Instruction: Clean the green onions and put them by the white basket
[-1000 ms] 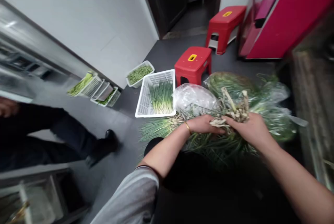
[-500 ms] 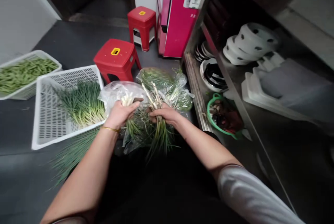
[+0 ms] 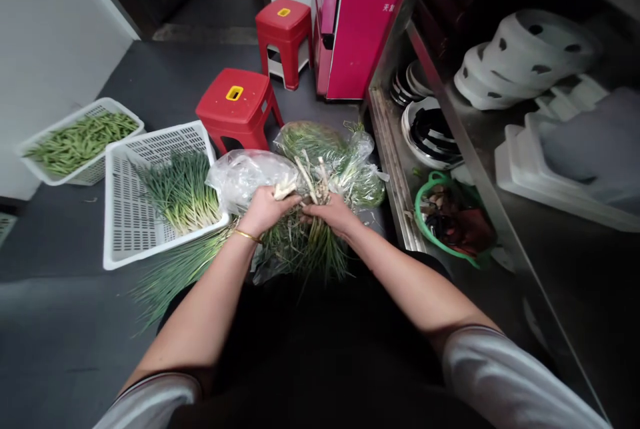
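My left hand (image 3: 270,209) is closed around a small bunch of spring onions, their peeled white ends (image 3: 285,189) sticking up past the thumb. Right beside it, my right hand (image 3: 333,211) grips another bunch of spring onions (image 3: 320,190), with rooty, brownish ends upward and green leaves hanging below. The fingertips of both hands meet or nearly meet at this second bunch. Behind the hands lie a crumpled clear plastic bag (image 3: 247,175) and bagged greens (image 3: 315,140). Loose spring onions (image 3: 185,269) lie on the floor by my left forearm.
A white basket (image 3: 117,212) with cleaned spring onions stands left, and a smaller basket (image 3: 50,175) of green beans beyond it. Two red stools (image 3: 233,99) stand ahead. Along the right runs a metal shelf (image 3: 480,195) with dishes and a green basket (image 3: 425,232).
My left hand has moved in toward my right hand, closing the gap between them. The brown strip by the left thumb no longer shows clearly. The whole view has shifted slightly.
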The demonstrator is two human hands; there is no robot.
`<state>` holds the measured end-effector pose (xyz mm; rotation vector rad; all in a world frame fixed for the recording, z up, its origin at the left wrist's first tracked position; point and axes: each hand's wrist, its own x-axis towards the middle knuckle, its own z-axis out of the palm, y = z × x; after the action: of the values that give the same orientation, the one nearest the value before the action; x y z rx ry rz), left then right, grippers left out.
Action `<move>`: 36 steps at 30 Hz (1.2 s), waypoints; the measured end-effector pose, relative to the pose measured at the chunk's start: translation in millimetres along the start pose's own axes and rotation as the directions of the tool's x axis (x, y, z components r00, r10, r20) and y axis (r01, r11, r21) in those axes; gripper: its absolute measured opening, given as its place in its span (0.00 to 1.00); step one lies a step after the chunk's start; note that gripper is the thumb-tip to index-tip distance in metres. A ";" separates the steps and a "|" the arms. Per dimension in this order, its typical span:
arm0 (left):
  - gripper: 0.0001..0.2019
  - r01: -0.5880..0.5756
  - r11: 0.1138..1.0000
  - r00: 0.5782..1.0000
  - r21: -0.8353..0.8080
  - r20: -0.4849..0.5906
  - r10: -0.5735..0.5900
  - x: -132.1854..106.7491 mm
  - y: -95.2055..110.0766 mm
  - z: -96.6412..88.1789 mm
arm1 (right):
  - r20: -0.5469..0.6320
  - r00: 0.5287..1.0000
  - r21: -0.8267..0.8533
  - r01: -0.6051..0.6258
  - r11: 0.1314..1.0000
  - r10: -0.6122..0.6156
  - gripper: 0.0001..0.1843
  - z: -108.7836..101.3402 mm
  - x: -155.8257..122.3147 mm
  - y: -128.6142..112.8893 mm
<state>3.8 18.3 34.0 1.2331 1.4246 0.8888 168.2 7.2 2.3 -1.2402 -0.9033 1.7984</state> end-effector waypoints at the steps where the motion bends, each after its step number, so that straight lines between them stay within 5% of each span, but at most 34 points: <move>1: 0.11 -0.015 1.000 0.999 0.001 -0.041 0.015 2.0 0.3 -7.8 | -0.029 0.999 -0.009 0.032 0.999 -0.032 0.12 -5.1 0.7 -2.8; 4: 0.12 -0.048 0.997 0.990 -0.053 -0.138 0.040 6.4 0.6 -34.3 | -0.083 0.992 -0.066 0.090 0.994 -0.095 0.11 -19.6 2.5 -11.4; 9: 0.11 -0.023 0.958 0.988 -0.287 -0.150 -0.021 8.2 3.3 -57.1 | 0.151 0.988 -0.295 0.067 0.953 -0.023 0.12 -17.8 1.7 -10.0; 16: 0.16 -0.002 0.889 0.994 -0.458 -0.097 -0.047 2.9 -0.3 -45.6 | 0.182 0.981 -0.221 -0.031 0.975 0.072 0.15 8.3 2.8 -2.3; 22: 0.20 0.122 0.941 0.992 -0.315 0.029 -0.119 -16.4 -14.5 -26.0 | 0.105 0.990 -0.042 -0.094 0.995 0.098 0.17 33.7 -0.1 -2.6; 28: 0.21 0.184 0.822 0.982 -0.538 0.075 -0.171 -20.0 -12.4 -32.0 | 0.232 0.958 0.039 -0.183 0.982 0.169 0.17 35.1 -3.7 1.4; 36: 0.17 0.205 0.759 0.978 -0.618 0.160 -0.134 -10.6 -9.0 -31.6 | 0.142 0.990 -0.134 0.009 0.991 0.010 0.17 25.6 -4.1 2.8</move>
<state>-29.3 8.7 34.7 0.6112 0.9964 1.0436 144.3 -1.0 8.6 -1.2060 -1.1203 1.8706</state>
